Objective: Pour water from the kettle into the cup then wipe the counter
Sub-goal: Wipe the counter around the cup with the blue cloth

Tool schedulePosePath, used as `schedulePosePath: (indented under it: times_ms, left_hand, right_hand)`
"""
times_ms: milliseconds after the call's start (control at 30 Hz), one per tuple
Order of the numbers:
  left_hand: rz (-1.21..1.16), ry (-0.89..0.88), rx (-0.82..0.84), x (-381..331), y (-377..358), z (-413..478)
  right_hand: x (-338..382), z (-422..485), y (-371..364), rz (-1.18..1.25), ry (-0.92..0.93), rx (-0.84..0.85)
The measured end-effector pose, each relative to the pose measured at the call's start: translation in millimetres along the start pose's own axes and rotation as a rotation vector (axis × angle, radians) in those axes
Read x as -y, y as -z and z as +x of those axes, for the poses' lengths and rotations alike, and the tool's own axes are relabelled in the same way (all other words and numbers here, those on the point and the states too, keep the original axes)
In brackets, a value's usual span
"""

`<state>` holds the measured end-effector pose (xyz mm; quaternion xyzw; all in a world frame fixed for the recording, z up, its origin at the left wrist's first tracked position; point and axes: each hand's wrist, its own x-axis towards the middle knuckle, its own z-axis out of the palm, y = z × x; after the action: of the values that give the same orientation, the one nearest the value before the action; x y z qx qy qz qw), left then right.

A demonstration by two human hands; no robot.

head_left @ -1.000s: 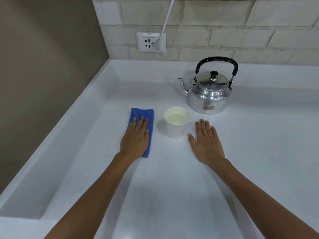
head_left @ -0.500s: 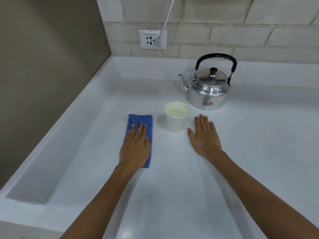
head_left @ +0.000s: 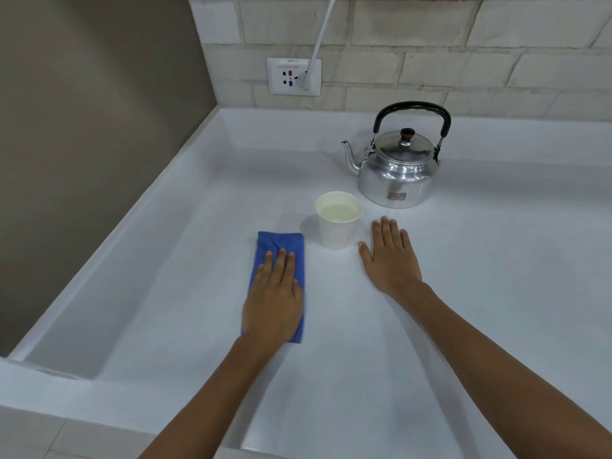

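A white paper cup (head_left: 337, 226) holding water stands in the middle of the white counter (head_left: 496, 293). Behind it to the right sits a silver kettle (head_left: 397, 173) with a black handle, its spout pointing left. A folded blue cloth (head_left: 281, 241) lies left of the cup. My left hand (head_left: 275, 299) presses flat on the cloth's near half, fingers together. My right hand (head_left: 389, 256) rests palm down on the bare counter just right of the cup, touching neither cup nor kettle.
The counter's raised edge (head_left: 139, 220) runs along a brown wall on the left. A brick wall at the back carries a socket plate (head_left: 293, 76) with a white cable (head_left: 319, 38) plugged in. The counter's front edge (head_left: 82, 412) lies near me at lower left.
My left hand has slid the blue cloth toward me, away from the cup's level. My right hand, the cup and the kettle stay where they were.
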<state>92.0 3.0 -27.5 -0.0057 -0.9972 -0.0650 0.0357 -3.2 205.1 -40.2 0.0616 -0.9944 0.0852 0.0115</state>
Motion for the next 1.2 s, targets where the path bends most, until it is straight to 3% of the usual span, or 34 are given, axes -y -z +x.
schedulePosePath:
  times_ms: [233,467,567,700,767,867,1033,1133,1200]
  left_hand:
    - [-0.158,-0.219,-0.017,-24.5,7.3,-46.5]
    - [-0.064,-0.124,0.041,-36.0,0.1,-22.5]
    - [-0.033,-0.196,0.043,-64.2,3.1,-31.5]
    - [-0.193,-0.266,0.011,-65.4,5.2,-30.8]
    - [-0.371,-0.222,0.042,-47.2,13.0,-20.6]
    - [-0.490,-0.085,-0.102,-6.9,27.1,1.9]
    - [-0.255,0.092,0.044,34.7,19.8,41.0]
    - [-0.158,0.091,0.091,32.6,4.7,48.5]
    - [-0.111,0.089,0.080,32.2,-1.5,50.4]
  right_hand:
    - [-3.3,0.7,-0.4,0.003,0.006,0.009]
    - [-2.0,0.6,-1.2,0.008,0.006,-0.003]
    - [-2.1,1.7,-1.8,0.031,-0.001,0.006]
    - [-2.4,-2.3,11.0,0.142,-0.008,0.022]
    - [0.0,-10.2,25.2,0.288,-0.043,-0.055]
    - [20.2,-34.6,45.0,0.424,-0.049,-0.182]
    - [90.5,-94.3,39.2,0.372,0.096,-0.016]
    - [117.5,-107.8,21.1,0.244,0.037,0.084]
    - [123.9,-111.9,16.8,0.109,0.014,0.060]
